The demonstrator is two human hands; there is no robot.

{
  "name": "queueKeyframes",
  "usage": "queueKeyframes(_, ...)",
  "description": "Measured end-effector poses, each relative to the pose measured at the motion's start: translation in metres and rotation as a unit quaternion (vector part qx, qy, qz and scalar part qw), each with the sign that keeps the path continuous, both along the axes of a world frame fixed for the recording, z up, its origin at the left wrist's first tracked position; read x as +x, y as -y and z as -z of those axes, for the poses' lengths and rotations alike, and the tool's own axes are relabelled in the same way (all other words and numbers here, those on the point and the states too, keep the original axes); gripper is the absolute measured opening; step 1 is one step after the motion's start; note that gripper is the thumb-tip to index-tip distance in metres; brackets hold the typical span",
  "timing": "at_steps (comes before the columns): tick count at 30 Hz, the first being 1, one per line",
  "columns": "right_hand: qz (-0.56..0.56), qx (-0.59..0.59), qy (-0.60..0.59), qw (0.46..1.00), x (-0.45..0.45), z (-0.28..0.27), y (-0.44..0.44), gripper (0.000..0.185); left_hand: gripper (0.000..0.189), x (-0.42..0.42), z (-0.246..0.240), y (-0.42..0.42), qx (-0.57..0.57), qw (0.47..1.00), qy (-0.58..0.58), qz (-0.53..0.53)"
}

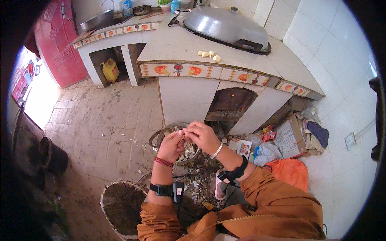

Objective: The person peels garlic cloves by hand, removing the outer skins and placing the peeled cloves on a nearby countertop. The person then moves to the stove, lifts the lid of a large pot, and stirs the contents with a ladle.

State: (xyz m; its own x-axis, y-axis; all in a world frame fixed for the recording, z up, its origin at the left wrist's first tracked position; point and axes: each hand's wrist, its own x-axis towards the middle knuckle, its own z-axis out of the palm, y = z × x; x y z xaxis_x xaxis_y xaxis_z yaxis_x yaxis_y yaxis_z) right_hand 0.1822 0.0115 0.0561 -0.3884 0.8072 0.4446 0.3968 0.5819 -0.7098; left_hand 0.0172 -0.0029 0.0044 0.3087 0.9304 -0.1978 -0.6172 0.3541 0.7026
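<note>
My left hand and my right hand meet with pinched fingertips. Between them is a small pale piece, mostly hidden by the fingers; it may be a garlic clove. Directly below stands a round metal container with pale, papery peels in it. Several peeled garlic cloves lie near the front edge of the tiled counter, beyond my hands.
A large lidded pan covers the counter's right part, above an arched stove opening with a small glow. A wicker basket stands at lower left. Scraps litter the floor; bags and a cardboard box lie right.
</note>
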Motion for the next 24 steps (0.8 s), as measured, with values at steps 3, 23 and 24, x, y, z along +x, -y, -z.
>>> queueKeyframes(3,0.058,0.274,0.05,0.959,0.011,-0.021,-0.023,0.012,0.035,-0.005,0.002,-0.002,0.023,0.994,0.107,0.003)
queueKeyframes(23,0.352,0.243,0.21,0.879,0.078,-0.152,-0.196,0.028,0.079,-0.019,-0.019,0.0,0.015,0.923,0.375,-0.086)
queueKeyframes(24,0.314,0.332,0.181,0.871,0.074,-0.149,-0.179,0.025,0.078,-0.019,-0.02,-0.001,0.012,0.924,0.373,-0.087)
